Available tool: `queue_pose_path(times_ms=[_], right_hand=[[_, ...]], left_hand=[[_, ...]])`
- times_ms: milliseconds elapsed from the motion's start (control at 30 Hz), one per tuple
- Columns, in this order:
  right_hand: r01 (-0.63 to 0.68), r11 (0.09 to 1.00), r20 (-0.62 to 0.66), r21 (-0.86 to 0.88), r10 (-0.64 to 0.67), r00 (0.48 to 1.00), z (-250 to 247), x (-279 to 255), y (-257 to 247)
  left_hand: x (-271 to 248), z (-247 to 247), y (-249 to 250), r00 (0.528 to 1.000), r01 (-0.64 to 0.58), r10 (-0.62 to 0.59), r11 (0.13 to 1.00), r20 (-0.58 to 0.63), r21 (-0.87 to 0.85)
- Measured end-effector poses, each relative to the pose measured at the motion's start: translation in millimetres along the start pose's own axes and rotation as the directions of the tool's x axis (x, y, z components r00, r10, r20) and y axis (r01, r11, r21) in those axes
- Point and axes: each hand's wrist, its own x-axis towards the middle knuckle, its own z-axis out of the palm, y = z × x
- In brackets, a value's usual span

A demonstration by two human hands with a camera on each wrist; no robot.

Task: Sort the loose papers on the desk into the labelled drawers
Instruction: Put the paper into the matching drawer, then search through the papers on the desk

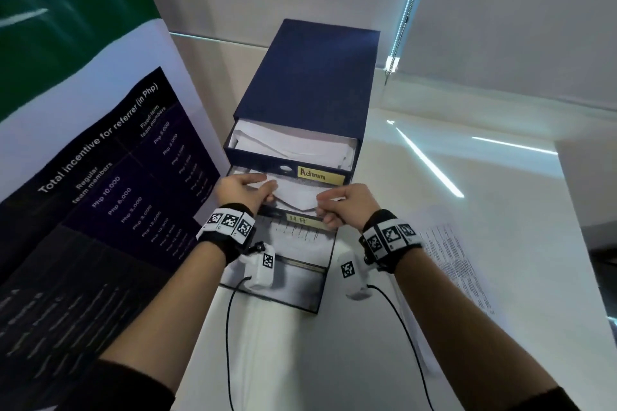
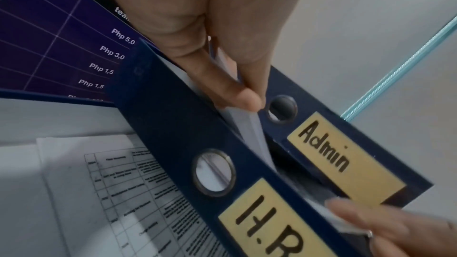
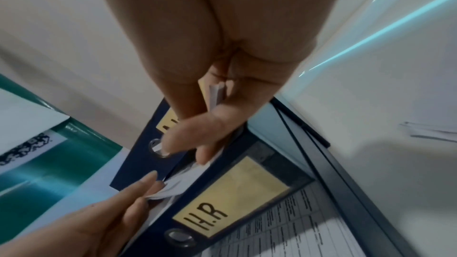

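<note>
A navy drawer unit [image 1: 310,77] stands on the white desk with several drawers pulled out. The top drawer, labelled Admin [image 1: 320,175], holds white papers. Below it the drawer labelled H.R [image 1: 305,221] is out too. A folded white paper bundle [image 1: 297,198] lies across the H.R drawer's opening, just behind its front. My left hand [image 1: 263,192] pinches its left end and my right hand [image 1: 329,207] pinches its right end. In the left wrist view, thumb and fingers clamp the paper's [image 2: 249,130] edge. The right wrist view shows the paper [image 3: 173,189] bending down into the drawer.
A large dark poster [image 1: 100,177] leans close against the unit's left side. Printed sheets [image 1: 457,260] lie on the desk to the right. A lower drawer holds a printed table form [image 1: 297,238]. A blind chain [image 1: 407,10] hangs behind on the right.
</note>
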Motion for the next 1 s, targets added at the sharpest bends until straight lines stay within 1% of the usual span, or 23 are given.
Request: queue_pose_path(times_ms=[67,100,133,200,267,300,367,433,500,533,567,600,633,667,700,733,767,800,833,867,900,933,1000], right_hand=[[-0.032,0.999,0.009,-0.016,0.032,0.999,6.0,8.3,-1.5],[-0.049,0.998,0.019,-0.046,0.050,0.999,9.2,10.7,-3.2],[-0.068,0.994,0.032,-0.080,0.071,0.997,11.6,12.5,-4.9],[-0.108,0.987,0.055,-0.118,0.115,0.992,14.6,14.4,-8.9],[-0.123,0.983,0.085,-0.139,0.136,0.987,13.6,15.1,-11.3],[-0.116,0.982,0.108,-0.146,0.133,0.985,11.7,15.0,-11.8],[-0.085,0.988,0.164,-0.128,0.105,0.981,4.4,12.4,-10.0],[-0.014,0.997,0.200,-0.073,0.028,0.979,-8.1,4.4,-5.6],[0.061,0.998,0.179,0.012,-0.062,0.982,-30.3,-8.1,3.3],[0.082,0.996,0.146,0.044,-0.088,0.985,-46.2,-15.7,10.5],[0.087,0.994,0.096,0.061,-0.092,0.991,-65.4,-22.4,20.1],[0.066,0.996,0.028,0.064,-0.068,0.997,-87.7,-29.0,33.1],[0.024,0.998,-0.061,0.059,-0.020,0.998,-112.8,-34.4,49.3],[-0.036,0.999,-0.168,0.025,0.040,0.985,-139.0,-38.3,68.3],[-0.126,0.989,-0.297,-0.072,0.099,0.950,-166.2,-41.2,89.8],[-0.261,0.939,-0.417,-0.223,0.150,0.896,-191.0,-44.3,111.1],[-0.424,0.827,-0.507,-0.368,0.204,0.837,-210.8,-49.8,131.4],[-0.570,0.687,-0.578,-0.451,0.262,0.773,-225.1,-57.0,152.2],[-0.670,0.583,-0.625,-0.460,0.323,0.711,-233.9,-65.1,171.1],[-0.726,0.535,-0.645,-0.432,0.380,0.663,-238.6,-72.8,187.7],[-0.753,0.527,-0.651,-0.394,0.418,0.633,-239.7,-79.7,201.5],[-0.760,0.540,-0.654,-0.363,0.434,0.620,-239.8,-84.9,212.1],[-0.731,0.601,-0.646,-0.324,0.424,0.635,-239.1,-91.7,224.1]], left_hand=[[5.4,4.3,0.1,1.000,-0.011,0.014,0.994,-0.028,0.107],[10.2,5.7,-0.6,0.997,-0.041,0.053,0.975,-0.048,0.220],[16.1,7.0,-1.7,0.994,-0.070,0.095,0.937,-0.056,0.342],[22.9,9.2,-1.6,0.992,-0.105,0.123,0.823,0.005,0.559],[23.3,12.9,2.0,0.993,-0.120,0.095,0.679,0.075,0.724],[22.2,15.4,6.0,0.993,-0.120,0.081,0.615,0.089,0.780],[23.5,18.8,8.8,0.992,-0.122,0.052,0.528,0.111,0.841],[23.4,19.3,11.3,0.991,-0.115,-0.007,0.439,0.131,0.891],[21.3,18.0,15.9,0.992,-0.104,-0.025,0.359,0.121,0.927],[16.1,17.5,25.0,0.993,-0.118,0.015,0.352,0.121,0.928],[6.8,16.8,39.7,0.989,-0.149,0.068,0.388,0.133,0.909],[-1.7,16.4,52.1,0.975,-0.219,0.136,0.441,0.177,0.870],[-13.4,16.7,68.2,0.952,-0.304,0.178,0.506,0.247,0.807],[-24.5,18.8,83.5,0.919,-0.388,0.197,0.589,0.340,0.709],[-35.5,25.3,97.7,0.869,-0.454,0.196,0.679,0.454,0.576],[-46.2,35.0,108.1,0.804,-0.481,0.194,0.768,0.562,0.423],[-53.9,48.8,111.8,0.740,-0.464,0.183,0.836,0.647,0.294],[-61.1,66.2,111.5,0.685,-0.435,0.174,0.876,0.707,0.206],[-65.7,86.6,106.8,0.645,-0.420,0.165,0.892,0.747,0.166],[-68.8,109.3,99.1,0.615,-0.425,0.157,0.891,0.773,0.157],[-70.7,132.8,88.4,0.593,-0.438,0.144,0.883,0.792,0.168],[-71.4,156.9,74.6,0.581,-0.447,0.125,0.874,0.804,0.188],[-73.2,201.7,43.8,0.575,-0.490,0.072,0.828,0.815,0.272]])
